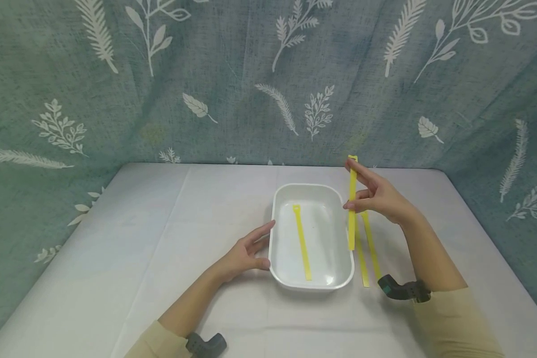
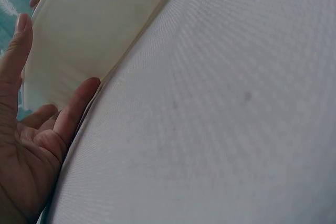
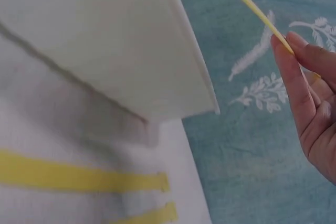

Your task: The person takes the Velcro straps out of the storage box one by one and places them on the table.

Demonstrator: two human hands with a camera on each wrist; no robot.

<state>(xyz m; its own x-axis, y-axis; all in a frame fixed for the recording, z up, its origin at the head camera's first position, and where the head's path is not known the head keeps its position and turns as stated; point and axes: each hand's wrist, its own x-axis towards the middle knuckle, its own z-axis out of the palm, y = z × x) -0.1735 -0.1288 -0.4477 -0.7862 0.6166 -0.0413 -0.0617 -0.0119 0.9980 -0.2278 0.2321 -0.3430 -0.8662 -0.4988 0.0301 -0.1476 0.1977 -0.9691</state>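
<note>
A yellow flat strip [image 1: 352, 229], long and thin, is pinched between the thumb and fingers of my right hand [image 1: 380, 196]. It stands raised over the right rim of a white rectangular tray [image 1: 328, 253]. In the right wrist view the held strip [image 3: 254, 8] slants up and away from the fingertips. Inside the tray lies another yellow strip [image 1: 302, 241] with a small hole at its far end. My left hand [image 1: 241, 256] rests against the tray's left side, thumb and fingers spread. Seen from the left wrist, its fingers touch the tray's outer wall [image 2: 94, 30].
Two more yellow strips, a nearer one [image 1: 363, 266] and one farther right [image 1: 371, 246], lie on the white tablecloth [image 1: 197, 199] right of the tray. Behind the table hangs a blue-green curtain [image 1: 232, 59] with white leaf prints.
</note>
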